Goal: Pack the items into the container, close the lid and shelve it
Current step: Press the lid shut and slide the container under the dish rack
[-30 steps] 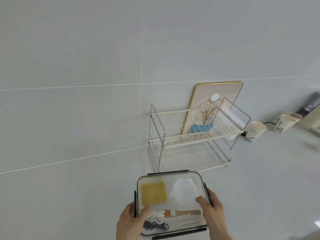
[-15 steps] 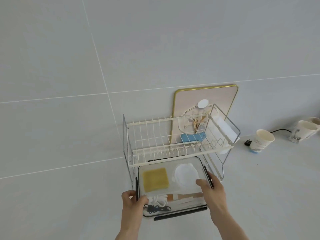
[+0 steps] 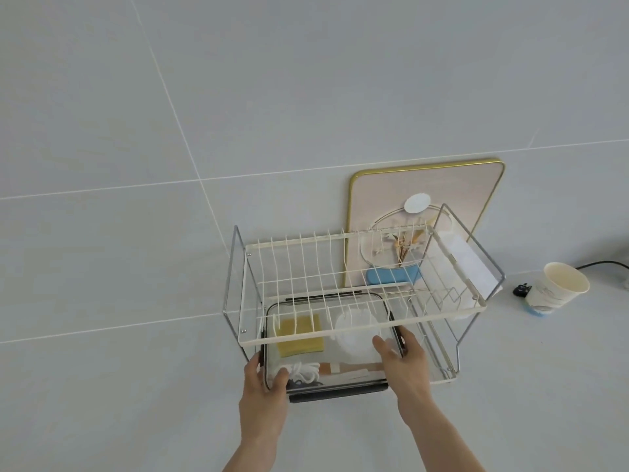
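Note:
A clear container with black latches and its lid shut sits mostly inside the lower tier of a two-tier wire dish rack. Through the lid I see a yellow sponge, a white round lid, a coil of white cord and a brush handle. My left hand grips the container's near left corner. My right hand holds its right side, fingers on the lid. The rack's upper tier hides the container's far part.
A pink board with a gold rim leans on the wall behind the rack. A blue sponge and a white cloth lie on the upper tier. A paper cup and a black cable plug lie to the right.
Both hands have carried the container forward from in front of the rack into its lower tier. The view has closed in on the rack.

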`<state>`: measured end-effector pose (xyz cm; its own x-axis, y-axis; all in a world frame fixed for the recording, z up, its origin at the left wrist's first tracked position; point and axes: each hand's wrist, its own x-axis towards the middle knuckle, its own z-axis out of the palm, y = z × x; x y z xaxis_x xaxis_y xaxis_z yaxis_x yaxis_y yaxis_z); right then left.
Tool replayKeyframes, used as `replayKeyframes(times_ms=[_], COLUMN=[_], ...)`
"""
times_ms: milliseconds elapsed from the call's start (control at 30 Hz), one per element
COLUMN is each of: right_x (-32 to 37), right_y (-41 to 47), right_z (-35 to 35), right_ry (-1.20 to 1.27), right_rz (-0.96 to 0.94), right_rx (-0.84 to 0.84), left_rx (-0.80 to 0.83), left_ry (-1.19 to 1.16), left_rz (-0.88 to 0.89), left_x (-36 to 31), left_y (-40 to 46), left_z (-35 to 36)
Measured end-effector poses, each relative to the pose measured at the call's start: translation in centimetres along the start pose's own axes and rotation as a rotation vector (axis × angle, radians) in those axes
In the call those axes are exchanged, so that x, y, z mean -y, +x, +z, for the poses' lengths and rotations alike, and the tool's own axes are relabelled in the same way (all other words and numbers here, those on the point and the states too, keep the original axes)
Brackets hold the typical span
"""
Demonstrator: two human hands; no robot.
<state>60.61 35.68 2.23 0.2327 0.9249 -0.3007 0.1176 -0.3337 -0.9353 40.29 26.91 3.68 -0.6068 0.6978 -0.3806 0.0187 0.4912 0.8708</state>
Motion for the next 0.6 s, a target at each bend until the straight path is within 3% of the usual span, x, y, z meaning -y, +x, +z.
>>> replayKeyframes(times_ms=[300,600], right_x=[-0.5,-1.9], right_y=[1.5,1.6], right_z=[1.3,1.2], right_ry=[-0.039,-0.049], right_rz=[-0.015,-0.017], right_rx=[0.055,0.080], left_rx=[0.059,0.057], left_ry=[0.059,0.251], left_rz=[0.005,0.203], left_x=[0.2,0.3], left_y=[1.2,0.8], left_z=[1.3,1.0])
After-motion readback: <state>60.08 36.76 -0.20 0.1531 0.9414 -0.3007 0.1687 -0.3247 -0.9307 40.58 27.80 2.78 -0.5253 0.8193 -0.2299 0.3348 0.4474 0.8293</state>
